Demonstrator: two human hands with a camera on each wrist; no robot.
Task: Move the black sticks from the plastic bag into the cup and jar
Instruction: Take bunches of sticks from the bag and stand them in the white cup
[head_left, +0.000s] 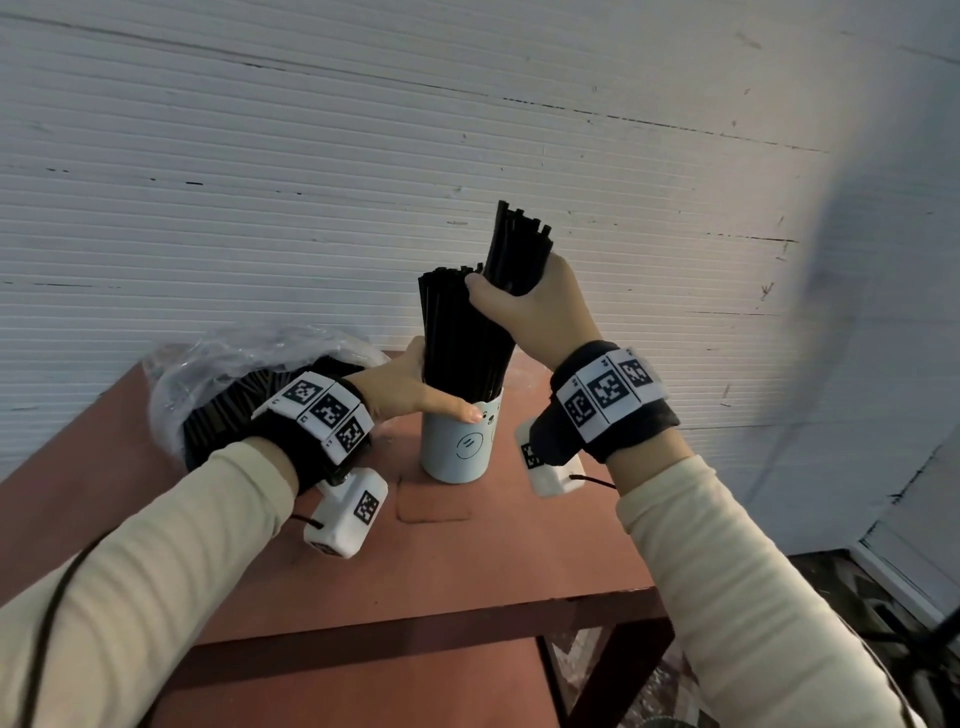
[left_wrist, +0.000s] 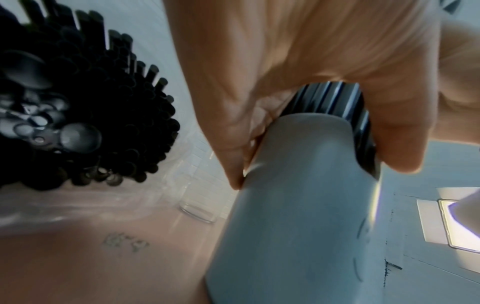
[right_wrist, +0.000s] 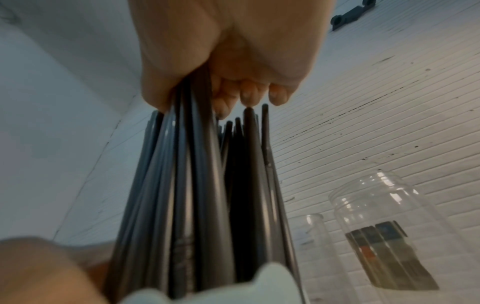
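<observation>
Steadying the cup (head_left: 457, 441) near the tabletop's (head_left: 519, 561) far edge, the left hand (head_left: 400, 389) grips its rim while the right hand (head_left: 535, 312) clasps a bundle of black sticks (head_left: 519, 249) for insertion.

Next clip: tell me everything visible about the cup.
The cup is a pale, matte, straight-sided cylinder with simple black line drawings on its front, including a small round face. It stands upright on the reddish-brown table, to the right of the plastic bag. It is packed with black sticks rising well above its rim. The left hand grips it at the rim, thumb across the front. The right hand holds a bundle of sticks whose lower ends reach into it.
</observation>
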